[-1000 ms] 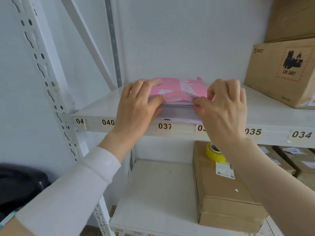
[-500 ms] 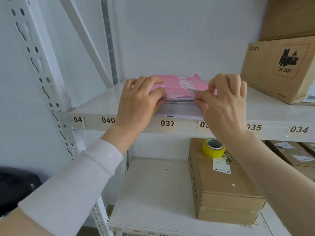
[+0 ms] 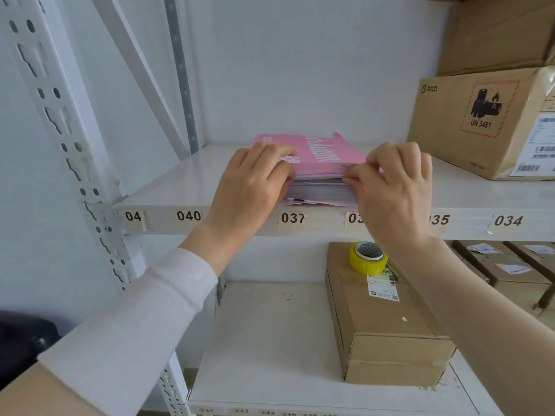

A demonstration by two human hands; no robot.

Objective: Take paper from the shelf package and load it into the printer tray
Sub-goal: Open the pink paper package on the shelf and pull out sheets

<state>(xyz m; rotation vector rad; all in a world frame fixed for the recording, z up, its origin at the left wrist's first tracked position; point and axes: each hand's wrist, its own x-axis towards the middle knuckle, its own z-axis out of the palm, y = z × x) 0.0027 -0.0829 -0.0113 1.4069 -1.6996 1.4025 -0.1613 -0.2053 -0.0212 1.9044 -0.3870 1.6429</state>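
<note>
On the upper shelf (image 3: 180, 187), pink paper package (image 3: 321, 154) (open-ended), between both hands, left hand (image 3: 252, 187) and right hand (image 3: 393, 190) pinching its wrapper

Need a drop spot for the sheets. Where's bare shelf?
Lower shelf is bare left of the long brown cardboard box. Upper shelf is free left of the pink paper package. Crowded right: PICO carton.
</note>
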